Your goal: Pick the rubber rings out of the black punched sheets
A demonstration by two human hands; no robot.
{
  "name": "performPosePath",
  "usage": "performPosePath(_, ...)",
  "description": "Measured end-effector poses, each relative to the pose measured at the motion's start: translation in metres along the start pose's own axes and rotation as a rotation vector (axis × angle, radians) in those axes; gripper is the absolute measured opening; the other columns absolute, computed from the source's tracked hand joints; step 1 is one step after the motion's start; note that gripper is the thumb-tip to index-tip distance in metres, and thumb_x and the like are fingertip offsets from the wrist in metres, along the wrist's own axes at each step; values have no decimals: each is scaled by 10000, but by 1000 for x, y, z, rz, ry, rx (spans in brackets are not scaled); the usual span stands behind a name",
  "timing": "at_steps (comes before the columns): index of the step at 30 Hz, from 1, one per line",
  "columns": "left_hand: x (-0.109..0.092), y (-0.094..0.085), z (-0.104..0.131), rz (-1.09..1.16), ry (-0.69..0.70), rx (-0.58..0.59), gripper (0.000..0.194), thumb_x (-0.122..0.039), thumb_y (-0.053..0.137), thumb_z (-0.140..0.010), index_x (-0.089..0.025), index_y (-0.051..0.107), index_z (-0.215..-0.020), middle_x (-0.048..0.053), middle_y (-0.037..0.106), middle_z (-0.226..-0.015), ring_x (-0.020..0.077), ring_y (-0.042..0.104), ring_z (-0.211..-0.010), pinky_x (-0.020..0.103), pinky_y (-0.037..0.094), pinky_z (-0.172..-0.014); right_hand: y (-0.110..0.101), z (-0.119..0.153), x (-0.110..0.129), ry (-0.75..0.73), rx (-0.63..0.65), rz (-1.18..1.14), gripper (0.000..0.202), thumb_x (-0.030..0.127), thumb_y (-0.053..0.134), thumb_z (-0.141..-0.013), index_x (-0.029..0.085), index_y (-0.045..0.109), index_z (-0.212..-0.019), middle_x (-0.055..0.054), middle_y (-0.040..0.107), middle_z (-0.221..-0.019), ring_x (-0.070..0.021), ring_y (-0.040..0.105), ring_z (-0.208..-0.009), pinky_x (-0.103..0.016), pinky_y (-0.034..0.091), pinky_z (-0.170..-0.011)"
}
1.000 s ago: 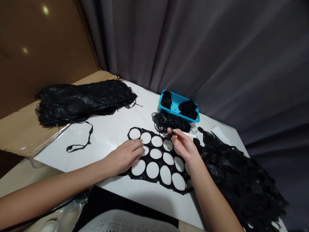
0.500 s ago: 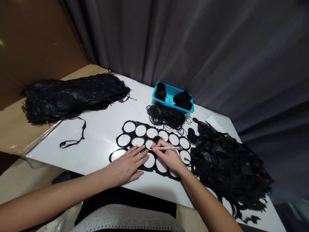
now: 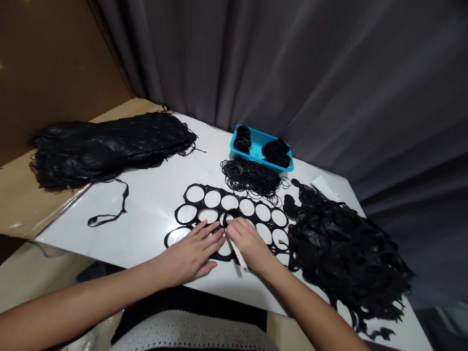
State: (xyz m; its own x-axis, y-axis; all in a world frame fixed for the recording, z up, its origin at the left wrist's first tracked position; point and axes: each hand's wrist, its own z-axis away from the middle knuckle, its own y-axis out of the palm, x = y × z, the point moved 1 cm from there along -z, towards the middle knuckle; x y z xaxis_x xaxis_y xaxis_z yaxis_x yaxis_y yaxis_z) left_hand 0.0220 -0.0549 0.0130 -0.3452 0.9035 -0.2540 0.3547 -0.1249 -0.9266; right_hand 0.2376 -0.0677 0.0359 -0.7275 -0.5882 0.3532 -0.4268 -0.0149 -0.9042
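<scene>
A black sheet with rows of round holes [image 3: 197,206] lies flat on the white tabletop. My left hand [image 3: 193,251] rests flat on its near left part, fingers stretched out. My right hand [image 3: 249,243] is closed around a slim white pen-like tool [image 3: 238,253], whose back end points towards me. The tool's tip is hidden by my fingers. Close to those fingertips, a dark curved band [image 3: 229,213] lies over a hole in the middle row; whether it is loose or joined to the sheet I cannot tell.
Behind the sheet are a heap of thin black rings [image 3: 252,176] and a blue basket [image 3: 263,130] holding black bundles. A large pile of black scraps [image 3: 351,253] stands at right. Stacked black sheets [image 3: 113,146] and a loose strip [image 3: 122,204] are at left. A grey curtain [image 3: 292,73] hangs behind.
My right hand has turned, swinging the tool from pointing right to pointing towards me. The dark band near its fingertips has shifted left. My left hand stays in place.
</scene>
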Motion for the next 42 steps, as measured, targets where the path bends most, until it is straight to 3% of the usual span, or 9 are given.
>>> performPosePath(3, 0, 1, 1, 11, 5, 2, 572, -376, 514, -976, -124, 414, -1480, 131, 477, -1475, 292, 340, -1444, 491, 173, -1225, -22, -7, -31, 70, -218, 133, 204, 154, 359, -999, 168, 558, -961, -159, 628, -1071, -268, 524, -1004, -406, 436, -881)
performPosePath(5, 1, 1, 1, 23, 10, 5, 569, -362, 510, -977, -122, 408, -1483, 128, 470, -1481, 294, 325, -1451, 495, 166, -1226, -45, -13, -61, 321, -449, 216, 191, 190, 375, -982, 177, 544, -895, -151, 621, -949, -274, 534, -924, -425, 433, -845)
performPosePath(7, 1, -2, 1, 26, 12, 13, 579, -362, 515, -977, -127, 395, -1492, 122, 466, -1486, 298, 320, -1453, 503, 171, -1224, -64, -18, -84, 550, -564, 153, 174, 243, 449, -947, 197, 496, -785, -118, 614, -862, -262, 545, -858, -424, 437, -815)
performPosePath(10, 2, -11, 1, 40, 35, 29, 593, -377, 535, -977, -126, 384, -1492, 130, 464, -1484, 296, 341, -1442, 498, 244, -1204, -70, -25, -86, 723, -446, -449, 251, 335, 608, -876, 200, 463, -722, -78, 649, -878, -219, 600, -846, -349, 478, -735)
performPosePath(14, 5, -22, 6, 35, -36, -81, 414, -319, 492, -1004, -132, 496, -1374, 146, 523, -1395, 263, 450, -1349, 420, 416, -1099, -48, -33, -49, 791, -180, -1298, 394, 380, 795, -738, 191, 449, -750, -78, 674, -960, -205, 664, -917, -233, 496, -576)
performPosePath(19, 13, -24, 19, -138, -173, -144, 276, -236, 454, -1006, -132, 590, -1222, 123, 620, -1170, 262, 567, -1147, 413, 496, -955, -15, -41, -8, 833, -107, -1598, 456, 342, 841, -702, 188, 422, -791, -62, 669, -963, -196, 696, -955, -232, 554, -691)
performPosePath(24, 13, -22, 28, -167, -162, -144, 365, -271, 464, -1002, -108, 549, -1318, 138, 582, -1296, 276, 508, -1262, 425, 452, -1053, 6, -44, 15, 724, -75, -1356, 321, 364, 707, -833, 181, 448, -783, -79, 686, -1052, -150, 659, -941, -304, 510, -896)
performPosePath(31, 12, -20, 30, -181, -164, -158, 392, -256, 485, -988, -97, 535, -1343, 133, 587, -1308, 280, 489, -1286, 427, 429, -1073, 14, -45, 17, 376, -48, -721, 149, 215, 564, -908, 184, 500, -777, -31, 650, -933, -156, 620, -918, -288, 454, -841)
performPosePath(42, 13, -18, 30, -154, -169, -152, 392, -248, 484, -984, -100, 533, -1343, 129, 581, -1313, 284, 476, -1290, 437, 419, -1074, 16, -45, 20, 288, -94, -591, 155, 163, 551, -919, 187, 481, -782, -26, 607, -904, -151, 600, -909, -272, 445, -822)
